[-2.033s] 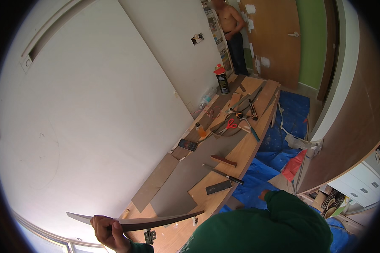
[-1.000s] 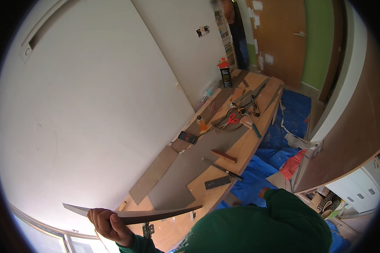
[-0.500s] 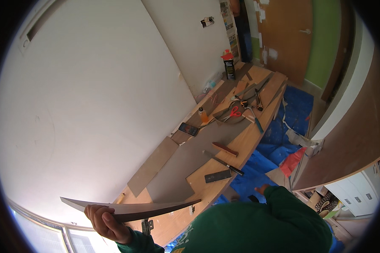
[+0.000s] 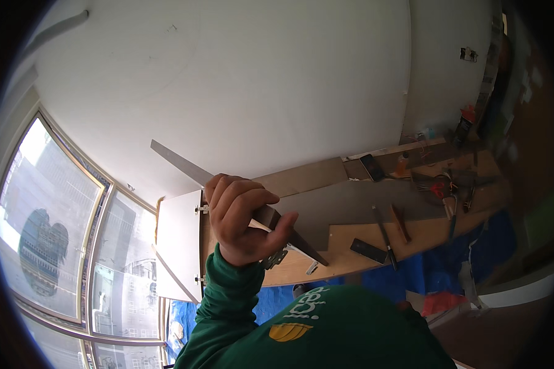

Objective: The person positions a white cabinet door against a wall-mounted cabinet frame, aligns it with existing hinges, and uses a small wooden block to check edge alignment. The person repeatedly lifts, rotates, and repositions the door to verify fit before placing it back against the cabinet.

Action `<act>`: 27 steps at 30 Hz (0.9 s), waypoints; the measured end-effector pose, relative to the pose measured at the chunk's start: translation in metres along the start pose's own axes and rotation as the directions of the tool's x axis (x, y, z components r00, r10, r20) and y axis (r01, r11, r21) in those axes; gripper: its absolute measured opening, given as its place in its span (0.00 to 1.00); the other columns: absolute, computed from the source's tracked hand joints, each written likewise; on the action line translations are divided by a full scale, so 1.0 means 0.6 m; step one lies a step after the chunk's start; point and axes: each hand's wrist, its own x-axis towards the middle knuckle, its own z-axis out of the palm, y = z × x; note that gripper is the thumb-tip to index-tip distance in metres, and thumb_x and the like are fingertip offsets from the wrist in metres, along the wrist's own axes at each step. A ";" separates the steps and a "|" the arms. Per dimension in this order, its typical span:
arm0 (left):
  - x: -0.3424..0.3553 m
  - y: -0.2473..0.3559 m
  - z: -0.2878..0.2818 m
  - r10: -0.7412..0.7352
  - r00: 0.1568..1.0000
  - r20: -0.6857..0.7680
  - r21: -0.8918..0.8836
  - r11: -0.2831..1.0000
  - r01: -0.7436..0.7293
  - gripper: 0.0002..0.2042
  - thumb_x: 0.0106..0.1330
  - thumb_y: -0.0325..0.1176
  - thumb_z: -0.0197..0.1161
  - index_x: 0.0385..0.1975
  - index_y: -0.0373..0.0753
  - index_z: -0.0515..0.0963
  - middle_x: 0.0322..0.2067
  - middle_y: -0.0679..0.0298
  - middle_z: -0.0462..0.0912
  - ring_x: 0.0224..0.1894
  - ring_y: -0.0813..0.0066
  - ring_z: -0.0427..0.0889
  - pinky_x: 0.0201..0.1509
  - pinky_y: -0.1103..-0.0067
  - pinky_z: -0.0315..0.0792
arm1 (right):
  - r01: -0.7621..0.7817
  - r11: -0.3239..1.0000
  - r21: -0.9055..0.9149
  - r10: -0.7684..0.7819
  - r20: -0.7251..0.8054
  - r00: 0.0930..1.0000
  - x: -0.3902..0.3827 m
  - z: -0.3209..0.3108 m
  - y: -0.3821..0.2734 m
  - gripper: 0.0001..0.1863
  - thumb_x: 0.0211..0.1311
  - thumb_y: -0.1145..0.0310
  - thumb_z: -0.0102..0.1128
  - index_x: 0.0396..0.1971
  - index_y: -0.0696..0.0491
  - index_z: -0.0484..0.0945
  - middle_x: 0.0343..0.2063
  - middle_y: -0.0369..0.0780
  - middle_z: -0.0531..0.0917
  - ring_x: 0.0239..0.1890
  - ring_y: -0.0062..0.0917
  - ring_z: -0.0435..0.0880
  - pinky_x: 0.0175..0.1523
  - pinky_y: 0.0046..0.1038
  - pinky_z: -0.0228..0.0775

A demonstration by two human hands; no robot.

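Observation:
My left hand (image 4: 243, 218) is closed around the edge of a thin door panel (image 4: 178, 163), with the fingers over one side and the thumb on the other. The panel is tilted and seen nearly edge-on above the left end of the workbench (image 4: 357, 230). Metal hinges (image 4: 274, 258) show below my hand. My right hand (image 4: 404, 305) barely shows beside my body; its fingers cannot be made out. Nearest to it on the bench are a flat dark rectangular block (image 4: 368, 251), a black-handled knife-like tool (image 4: 385, 238) and a narrow brown piece (image 4: 400, 224).
A white door with hinges (image 4: 180, 237) stands at the bench's left end, by the windows (image 4: 126, 258). Farther right lie a phone (image 4: 371, 167), an orange bottle (image 4: 402, 163), red-handled scissors (image 4: 437, 189) and a dark can (image 4: 465, 128). Blue sheeting (image 4: 421, 273) covers the floor.
My view has swung left, bringing the windows and the white door into sight. My left hand, still gripping the panel, now appears nearer the middle, and the panel slopes more steeply.

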 end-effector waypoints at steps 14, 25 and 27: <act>-0.015 0.006 0.013 -0.092 0.995 -0.041 0.010 0.996 0.093 0.20 0.52 0.46 0.78 0.34 0.38 0.79 0.34 0.55 0.81 0.46 0.52 0.82 0.60 0.56 0.70 | 0.033 0.999 0.005 -0.033 -0.046 0.998 0.003 -0.033 -0.014 0.31 0.61 0.51 0.71 0.65 0.40 0.81 0.59 0.45 0.83 0.60 0.42 0.81 0.64 0.43 0.76; -0.016 0.005 0.016 -0.095 0.993 -0.065 0.002 0.995 0.096 0.17 0.57 0.46 0.74 0.32 0.38 0.79 0.33 0.55 0.81 0.44 0.52 0.81 0.58 0.56 0.70 | 0.070 0.997 0.033 -0.067 -0.073 0.995 0.004 -0.036 -0.036 0.29 0.66 0.52 0.68 0.66 0.41 0.79 0.56 0.45 0.84 0.56 0.41 0.83 0.62 0.43 0.77; -0.017 0.005 0.016 -0.116 0.990 -0.075 -0.015 0.993 0.115 0.16 0.53 0.43 0.74 0.31 0.39 0.81 0.33 0.55 0.82 0.43 0.52 0.81 0.59 0.55 0.70 | 0.075 0.996 0.037 -0.072 -0.079 0.994 0.005 -0.038 -0.040 0.29 0.67 0.53 0.67 0.67 0.42 0.79 0.55 0.45 0.84 0.56 0.41 0.83 0.62 0.42 0.77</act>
